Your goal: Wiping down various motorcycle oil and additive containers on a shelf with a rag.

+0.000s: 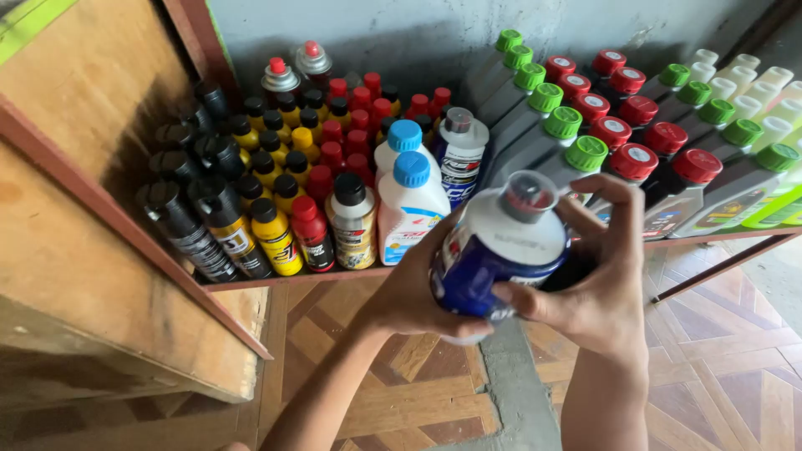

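1. Shelf [518, 253]: a low shelf with a reddish front edge, set against a grey wall [376, 33] and packed tight with bottles. A wooden panel [92, 192] leans at its left end. Patterned floor [401, 376] below.

2. Grey bottles [535, 138] with green caps run in a diagonal row at centre right. Next to them stand dark bottles with red caps [635, 159], then pale bottles with green or white caps [743, 125] at far right.

3. White bottles with blue caps [409, 200] stand at the front centre. Small yellow, red and black bottles [284, 192] crowd the left half, with two spray cans [292, 71] at the back.

4. Blue and white bottle [501, 250]: held in the air just in front of the shelf edge, tilted so its top faces the camera. Its grey cap [529, 194] is on.

5. Left hand [409, 292]: wrapped around the bottle's left side and underside, thumb on the front; forearm rises from below.

6. Right hand [601, 284]: clasps the right side, fingers curled over the shoulder near the cap, thumb across the blue body.

7. Handling judgement: the body looks smooth, so a two-handed hold suits it. Keeping the left palm under the base and the cap upward should guard against a slip or leak near the packed rows.
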